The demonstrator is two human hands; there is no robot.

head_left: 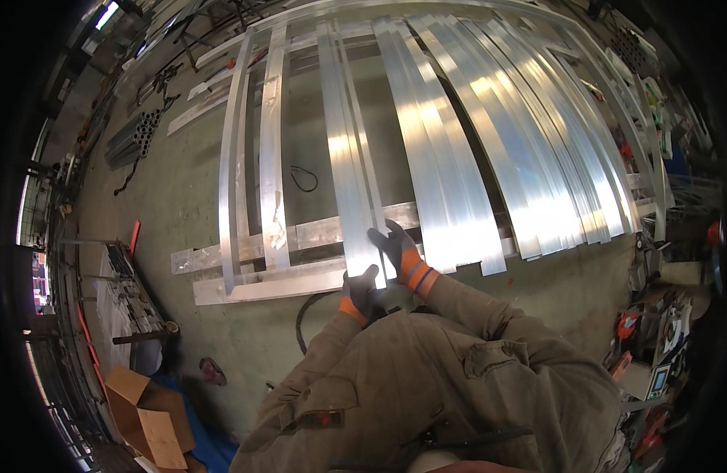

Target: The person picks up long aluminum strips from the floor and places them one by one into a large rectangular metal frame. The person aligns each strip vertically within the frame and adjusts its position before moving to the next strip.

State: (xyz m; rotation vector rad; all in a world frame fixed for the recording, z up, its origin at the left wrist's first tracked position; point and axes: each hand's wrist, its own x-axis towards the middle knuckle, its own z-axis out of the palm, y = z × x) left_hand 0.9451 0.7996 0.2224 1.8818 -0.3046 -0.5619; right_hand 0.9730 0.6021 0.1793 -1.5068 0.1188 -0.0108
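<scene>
Both my hands wear dark gloves with orange cuffs. My left hand [362, 288] is closed around the near end of a long, shiny flat metal bar [349, 189], its thumb on top. My right hand [396, 249] is slightly farther off on the right edge of the same bar, fingers bent over it and over a narrow strip [366, 150] alongside. What lies under its palm is hidden. The bar runs away from me across a pale crossbeam [316, 234]. To its right lies a group of similar bars [438, 150], side by side.
A wider row of metal bars [529, 150] covers the right side of the rack. Two narrower bars [274, 142] lie on the left. An open cardboard box [154, 426] stands at lower left, near a bundle of dark tubes [139, 135] farther away. A dark cable loop [304, 179] is on the floor.
</scene>
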